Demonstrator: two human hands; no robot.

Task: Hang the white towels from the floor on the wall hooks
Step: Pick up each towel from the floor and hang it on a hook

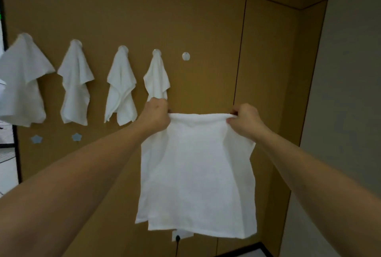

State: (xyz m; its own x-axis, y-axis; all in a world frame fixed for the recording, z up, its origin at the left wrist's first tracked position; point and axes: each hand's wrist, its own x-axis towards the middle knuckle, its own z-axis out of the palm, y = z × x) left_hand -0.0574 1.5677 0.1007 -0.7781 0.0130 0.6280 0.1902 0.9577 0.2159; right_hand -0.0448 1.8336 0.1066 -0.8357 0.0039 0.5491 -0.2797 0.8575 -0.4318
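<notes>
Left hand (156, 115): closed around one top corner of the square white cloth towel (195, 176).
Right hand (244, 121): the other corner is pinched.
Round clear wall hook (185, 56): bare, above towel.

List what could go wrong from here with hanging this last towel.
1. The towel is stretched flat between the left hand and right hand; draped that wide, it may slide off the small empty hook.
2. Reaching up, the left hand could brush the neighbouring hung towel loose.

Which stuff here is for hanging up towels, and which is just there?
For the job: held towel, left hand, right hand, empty hook, four hung towels.
Just there: blue stars, wall socket.
</notes>
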